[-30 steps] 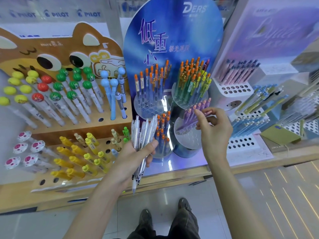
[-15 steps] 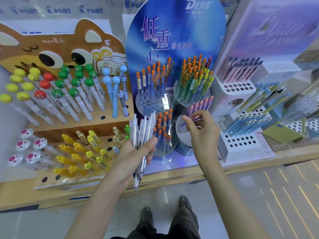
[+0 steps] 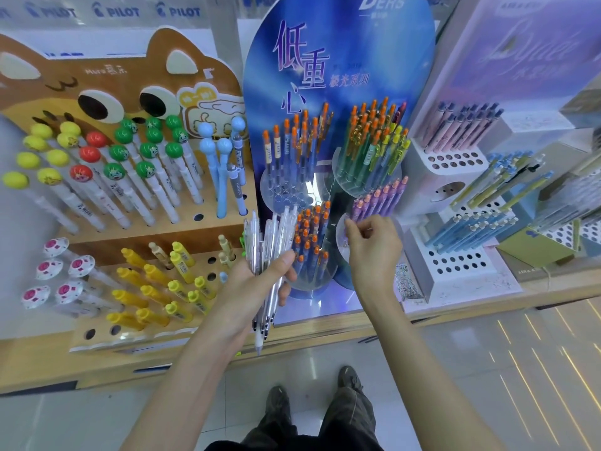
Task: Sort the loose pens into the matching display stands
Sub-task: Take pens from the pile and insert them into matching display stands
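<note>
The right hand point(image 3: 374, 252) has dropped to 7 o'clock of the purple pens point(image 3: 379, 198), fingertips curled, grip unclear. At its 9 o'clock, the left hand point(image 3: 257, 288) still clutches the clear pens point(image 3: 270, 236).

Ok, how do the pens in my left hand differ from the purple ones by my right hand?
The clear pens are a loose bundle gripped by the left hand; the purple pens stand slotted in the blue display stand. Clear pens have see-through whitish barrels; purple pens have orange-pink tops. Both are slim pens.
</note>
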Demonstrator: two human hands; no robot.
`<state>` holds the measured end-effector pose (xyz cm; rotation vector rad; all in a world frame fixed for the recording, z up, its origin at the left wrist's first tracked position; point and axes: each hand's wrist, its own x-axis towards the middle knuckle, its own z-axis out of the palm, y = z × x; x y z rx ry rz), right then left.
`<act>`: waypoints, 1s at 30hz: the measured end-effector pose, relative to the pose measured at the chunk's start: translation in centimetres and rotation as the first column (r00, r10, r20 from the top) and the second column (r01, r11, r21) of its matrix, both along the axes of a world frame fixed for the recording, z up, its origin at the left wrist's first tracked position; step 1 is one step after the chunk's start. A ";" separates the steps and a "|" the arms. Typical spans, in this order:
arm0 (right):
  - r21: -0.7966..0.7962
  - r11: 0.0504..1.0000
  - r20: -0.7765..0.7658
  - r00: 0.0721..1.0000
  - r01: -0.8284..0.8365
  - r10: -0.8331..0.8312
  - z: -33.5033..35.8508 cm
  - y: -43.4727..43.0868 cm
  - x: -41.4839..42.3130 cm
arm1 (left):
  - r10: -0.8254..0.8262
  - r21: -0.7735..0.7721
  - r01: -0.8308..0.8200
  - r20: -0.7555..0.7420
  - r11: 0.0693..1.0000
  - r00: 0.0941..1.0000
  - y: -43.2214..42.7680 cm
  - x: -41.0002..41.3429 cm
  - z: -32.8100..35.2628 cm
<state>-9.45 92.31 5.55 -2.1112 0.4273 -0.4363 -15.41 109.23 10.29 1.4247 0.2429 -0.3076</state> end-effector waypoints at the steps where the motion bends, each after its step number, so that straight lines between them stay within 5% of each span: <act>1: -0.014 1.000 -0.061 0.998 -0.010 0.009 -0.4 0.1 -0.3 | -0.001 0.002 0.001 0.003 1.000 1.000 0.0 0.0 0.0; 7: 0.281 0.944 0.022 0.985 -0.170 0.171 2.0 1.3 -3.2 | -0.018 -0.028 0.018 0.006 0.999 1.000 0.2 0.0 0.6; 11: 0.624 0.668 -0.037 0.839 -0.405 0.543 5.9 2.9 -3.1 | -0.054 -0.038 0.054 0.012 0.998 0.998 -0.2 0.1 0.9; 13: 0.713 0.581 -0.026 0.813 -0.393 0.581 6.7 3.2 -3.2 | -0.069 -0.028 0.070 0.020 0.997 0.997 -0.4 0.1 0.8; 22: 0.790 0.545 -0.034 0.867 -0.281 0.496 7.1 1.6 -4.0 | -0.117 -0.247 0.104 -0.039 0.964 0.992 -1.1 0.1 0.9; 30: 0.618 0.715 0.021 0.916 -0.327 0.401 7.2 0.0 -4.5 | -0.073 -0.191 0.057 -0.082 0.980 0.994 -2.7 0.4 -0.2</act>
